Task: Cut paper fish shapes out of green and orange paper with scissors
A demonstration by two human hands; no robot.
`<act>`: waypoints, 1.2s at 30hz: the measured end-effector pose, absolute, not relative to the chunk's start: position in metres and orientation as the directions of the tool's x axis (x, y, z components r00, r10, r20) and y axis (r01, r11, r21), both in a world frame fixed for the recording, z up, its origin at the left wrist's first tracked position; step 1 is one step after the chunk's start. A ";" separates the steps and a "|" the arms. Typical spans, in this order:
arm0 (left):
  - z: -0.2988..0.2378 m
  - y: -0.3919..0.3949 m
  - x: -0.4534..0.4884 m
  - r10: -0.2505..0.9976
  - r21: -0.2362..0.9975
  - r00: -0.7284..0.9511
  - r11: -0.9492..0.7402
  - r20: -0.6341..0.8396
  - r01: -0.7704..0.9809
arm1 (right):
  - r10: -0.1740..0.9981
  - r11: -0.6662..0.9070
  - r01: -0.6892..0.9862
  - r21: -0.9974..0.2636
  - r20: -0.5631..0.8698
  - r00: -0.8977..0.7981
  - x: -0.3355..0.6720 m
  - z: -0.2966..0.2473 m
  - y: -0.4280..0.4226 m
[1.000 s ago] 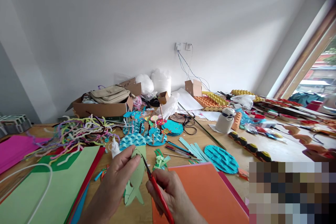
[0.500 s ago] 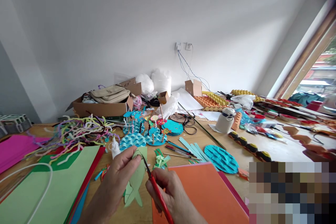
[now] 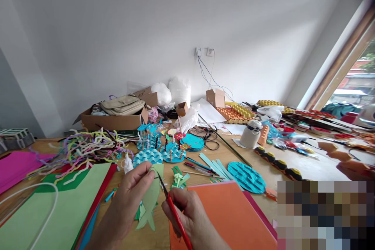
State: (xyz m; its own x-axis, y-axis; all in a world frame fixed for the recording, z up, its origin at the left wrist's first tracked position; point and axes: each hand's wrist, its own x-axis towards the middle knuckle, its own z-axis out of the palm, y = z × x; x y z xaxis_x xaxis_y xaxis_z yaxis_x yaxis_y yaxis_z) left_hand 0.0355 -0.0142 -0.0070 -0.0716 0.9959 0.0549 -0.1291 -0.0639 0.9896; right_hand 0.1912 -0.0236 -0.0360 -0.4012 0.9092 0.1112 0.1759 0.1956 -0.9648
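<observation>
Between thumb and fingers, my left hand pinches the top of a light green paper fish shape, whose forked tail hangs down toward me. My right hand is wrapped round red-handled scissors. Their dark blades reach up to the upper part of the green paper, close to my left fingertips. Small green paper pieces lie under and beside the fish; the left hand partly hides them. Just behind my left hand stands a white glue bottle.
Orange paper sheets lie at the right, light green sheets at the left. Behind are pipe cleaners, small fish models on blue bases, pencils, a blue corrugated disc and a lidded jar.
The paper fish has turned slightly, its tail swinging a little to the left. Both hands stay nearly in place, still holding the paper and the scissors.
</observation>
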 end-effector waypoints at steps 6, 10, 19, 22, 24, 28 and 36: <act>-0.006 -0.015 0.036 0.988 0.991 -0.092 -0.127 0.123 -0.037 | 0.916 0.125 0.200 -0.972 0.036 -0.399 0.190 -0.027 -0.026; -0.004 -0.014 0.037 0.982 0.986 -0.095 -0.160 0.165 0.054 | 0.912 0.106 0.161 -0.981 0.032 -0.409 0.191 -0.027 -0.028; -0.011 -0.014 0.035 0.978 0.978 -0.063 -0.195 0.200 0.079 | 0.908 0.103 0.141 -0.985 0.035 -0.418 0.191 -0.028 -0.027; -0.015 -0.013 0.032 0.977 0.978 -0.079 -0.193 0.200 0.084 | 0.908 0.116 0.144 -0.983 0.046 -0.417 0.192 -0.033 -0.025; -0.016 -0.013 0.031 0.980 0.981 -0.069 -0.179 0.185 0.078 | 0.909 0.141 0.150 -0.979 0.068 -0.412 0.193 -0.036 -0.024; -0.014 -0.014 0.032 0.987 0.989 -0.062 -0.145 0.148 0.040 | 0.909 0.192 0.189 -0.963 0.102 -0.404 0.194 -0.034 -0.025; -0.014 -0.015 0.031 0.990 0.993 -0.074 -0.118 0.116 -0.012 | 0.909 0.200 0.221 -0.955 0.097 -0.406 0.195 -0.025 -0.026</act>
